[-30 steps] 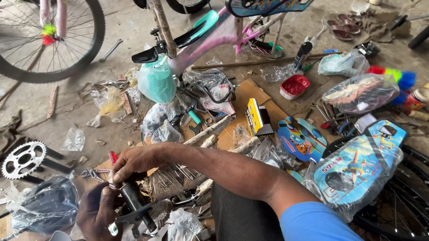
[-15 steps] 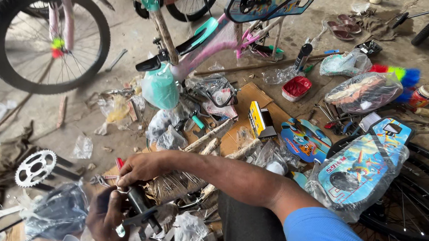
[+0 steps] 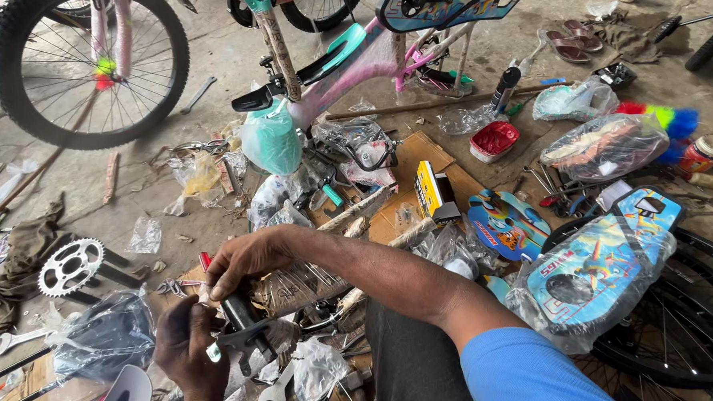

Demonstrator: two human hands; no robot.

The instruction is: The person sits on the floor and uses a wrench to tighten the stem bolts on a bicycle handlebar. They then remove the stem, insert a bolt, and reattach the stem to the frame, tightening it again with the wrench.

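Gripping a short black cylindrical metal part (image 3: 237, 314), seemingly a stem or post, both hands met low in the head view, above a floor strewn with bicycle pieces. The right hand (image 3: 243, 261) reached in from the right, its fingers curled down and closed over the top end of the black part. The left hand (image 3: 188, 352) was closed around the lower portion, where a black clamp-like bracket (image 3: 246, 338) crossed it and a small pale fitting stuck out at the side. The part stood nearly upright, tilted a little, held clear of the clutter between the person's knees and a black bicycle saddle wrapped in clear plastic (image 3: 98, 336) at the left.

To my judgement the step in hand was fitting or tightening the bracket onto the black part, the right hand turning or pressing while the left steadied. Whether the bracket was already fast could not be told. A next move would call for a firm counter-hold from the left hand and probably a tool; a silver open-ended spanner (image 3: 275, 392) lay just below the hands, within easy reach.

Near the left hand a silver toothed chainring with black crank arm (image 3: 72, 267) rested on the concrete. A pink and teal bicycle frame (image 3: 350, 60) stood well apart at the top of the view.
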